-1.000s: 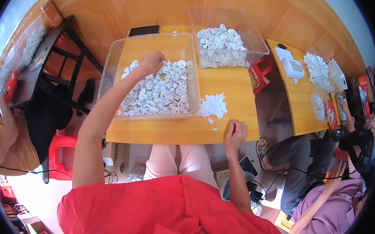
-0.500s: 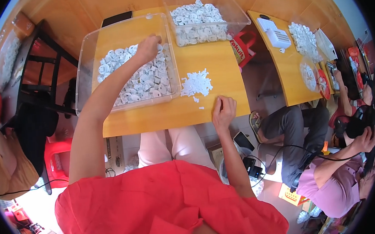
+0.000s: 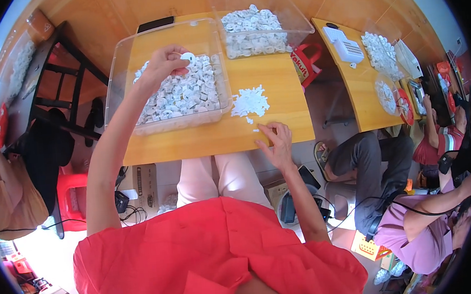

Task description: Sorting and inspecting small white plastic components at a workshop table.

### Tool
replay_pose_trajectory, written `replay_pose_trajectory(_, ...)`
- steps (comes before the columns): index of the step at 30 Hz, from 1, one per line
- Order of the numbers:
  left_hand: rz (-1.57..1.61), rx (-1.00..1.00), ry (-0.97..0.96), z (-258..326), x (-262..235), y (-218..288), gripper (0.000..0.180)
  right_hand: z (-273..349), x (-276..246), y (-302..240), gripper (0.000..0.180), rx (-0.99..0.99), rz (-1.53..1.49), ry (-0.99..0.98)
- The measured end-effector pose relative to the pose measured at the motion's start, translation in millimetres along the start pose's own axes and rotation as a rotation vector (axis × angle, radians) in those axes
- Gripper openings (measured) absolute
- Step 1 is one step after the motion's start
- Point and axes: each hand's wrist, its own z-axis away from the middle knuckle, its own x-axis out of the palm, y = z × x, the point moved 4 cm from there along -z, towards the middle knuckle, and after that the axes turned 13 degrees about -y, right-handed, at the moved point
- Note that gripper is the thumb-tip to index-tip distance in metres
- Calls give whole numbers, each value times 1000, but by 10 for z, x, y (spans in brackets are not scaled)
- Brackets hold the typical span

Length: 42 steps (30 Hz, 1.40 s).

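Hands first: the left hand (image 3: 161, 65) is raised over a clear plastic bin (image 3: 121, 73) of small white parts on the yellow counter (image 3: 191, 144), pinching one white round piece (image 3: 187, 56) at its fingertips, while the right hand (image 3: 277, 143) lies open and flat on the counter's near edge, just below a loose pile of white pieces (image 3: 249, 102). The pinched piece looks disc-shaped, its flat face turned up toward the camera, so no long axis shows. With so light a grip it might slip back into the bin, and a sweep of the right hand could scatter the pile off the edge.
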Motion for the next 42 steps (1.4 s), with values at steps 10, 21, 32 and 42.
replay_pose_trajectory(10, 732, 71, -137, 1262, 959, -122, 26, 61, 47, -163, 46, -165, 214, -93)
replay_pose_trajectory(21, 1000, -79, -55, 1357, 1537, -606, 28, 183, 111, -401, 19, -257, 207, -1)
replay_pose_trajectory(32, 859, -41, -56, 1388, 1598, -530, 28, 64, -41, -666, 10, 328, -921, 116)
replay_pose_trajectory(42, 841, 4, -137, 1470, 1648, -426, 29, -28, -282, -1009, 10, 157, -1103, 21)
